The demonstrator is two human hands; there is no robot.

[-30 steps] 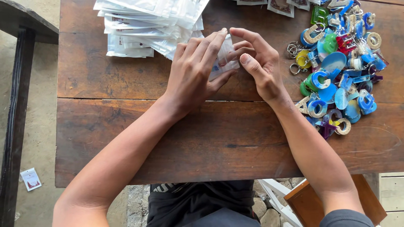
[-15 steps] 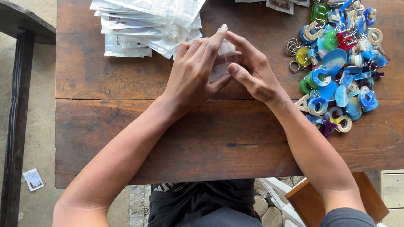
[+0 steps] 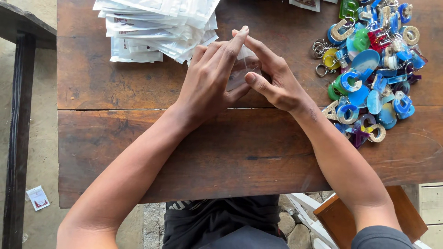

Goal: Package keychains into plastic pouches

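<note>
My left hand [image 3: 211, 80] and my right hand [image 3: 272, 78] meet over the middle of a dark wooden table [image 3: 258, 152]. Between their fingers they hold a small clear plastic pouch [image 3: 242, 71], mostly hidden by the fingers. Whether anything is inside the pouch I cannot tell. A pile of white and clear flat pouches [image 3: 157, 25] lies just beyond my left hand. A heap of colourful resin letter keychains [image 3: 371, 76] with metal rings sits to the right of my right hand.
A dark bench [image 3: 20, 92] stands left of the table. A small card [image 3: 38, 198] lies on the ground below it. A brown wooden stool [image 3: 369, 216] and white slats are near my right knee.
Both hands have shifted slightly and their fingertips have come closer together on the clear pouch, my right fingers folding over it.
</note>
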